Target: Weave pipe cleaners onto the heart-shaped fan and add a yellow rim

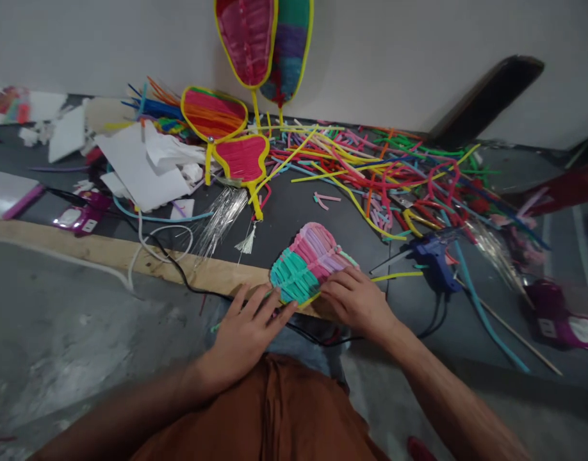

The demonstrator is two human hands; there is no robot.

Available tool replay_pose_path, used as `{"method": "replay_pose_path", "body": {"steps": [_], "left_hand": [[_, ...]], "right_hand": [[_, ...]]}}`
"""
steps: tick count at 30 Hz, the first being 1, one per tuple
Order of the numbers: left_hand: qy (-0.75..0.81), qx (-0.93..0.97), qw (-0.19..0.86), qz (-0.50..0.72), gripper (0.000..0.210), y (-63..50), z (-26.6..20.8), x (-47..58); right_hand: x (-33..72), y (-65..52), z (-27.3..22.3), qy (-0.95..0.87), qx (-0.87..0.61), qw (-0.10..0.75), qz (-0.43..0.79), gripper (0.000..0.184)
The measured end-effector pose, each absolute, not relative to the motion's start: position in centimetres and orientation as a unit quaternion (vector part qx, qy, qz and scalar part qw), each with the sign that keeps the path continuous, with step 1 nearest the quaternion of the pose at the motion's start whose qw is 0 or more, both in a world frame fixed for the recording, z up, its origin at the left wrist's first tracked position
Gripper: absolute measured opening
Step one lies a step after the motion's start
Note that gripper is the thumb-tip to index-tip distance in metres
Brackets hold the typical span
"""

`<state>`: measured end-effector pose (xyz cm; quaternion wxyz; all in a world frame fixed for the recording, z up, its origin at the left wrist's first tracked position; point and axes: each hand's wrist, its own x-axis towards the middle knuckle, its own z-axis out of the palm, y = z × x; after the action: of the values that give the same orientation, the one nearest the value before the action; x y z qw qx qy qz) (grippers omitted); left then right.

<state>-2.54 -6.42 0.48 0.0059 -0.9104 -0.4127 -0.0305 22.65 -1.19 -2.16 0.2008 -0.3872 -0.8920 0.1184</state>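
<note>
The dark surface (294,214) bears heaped pipe cleaners (342,171); at its near edge lies the pink-and-teal panel (298,266); the left hand's (248,330) grip is wide, fingers spread by the panel's lower edge; the right hand's (361,302) is narrow, touching its right side; whether it pinches, I cannot tell.

Dark grey table (294,198) observed, with pale wooden front strip (212,276). Lying directly on it: tangled multicoloured fuzzy stems (371,173), white paper sheets (145,173), thin silver strands (221,218), blue glue gun (434,259), teal-pink-lilac fuzzy petal-shaped panel (298,274).
</note>
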Motion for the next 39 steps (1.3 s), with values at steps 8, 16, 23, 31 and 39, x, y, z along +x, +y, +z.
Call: {"method": "replay_pose_path", "body": {"steps": [8, 16, 23, 31, 39], "left_hand": [[-0.41, -0.912, 0.009, -0.015, 0.044, -6.6, 0.3, -2.3], [-0.397, -0.917, -0.017, -0.047, 0.042, -5.7, 0.6, -2.7], [-0.38, -0.915, -0.064, -0.122, 0.034, -3.8, 0.1, -4.3], [-0.308, -0.921, -0.058, -0.23, 0.013, -1.8, -1.4, -3.6], [-0.284, -0.936, -0.042, -0.205, 0.015, -1.0, -1.0, -3.6]], "right_hand": [[22.6, -1.2, -1.7, -0.91, -0.349, 0.201, 0.097, 0.015], [21.4, -1.5, -1.3, -0.946, -0.263, 0.181, 0.049, 0.013], [21.4, -1.5, -1.4, -0.939, -0.288, 0.175, 0.065, 0.014], [21.3, -1.6, -1.7, -0.938, -0.301, 0.153, 0.081, 0.011], [21.4, -1.5, -1.4, -0.944, -0.29, 0.13, 0.092, 0.011]]}}
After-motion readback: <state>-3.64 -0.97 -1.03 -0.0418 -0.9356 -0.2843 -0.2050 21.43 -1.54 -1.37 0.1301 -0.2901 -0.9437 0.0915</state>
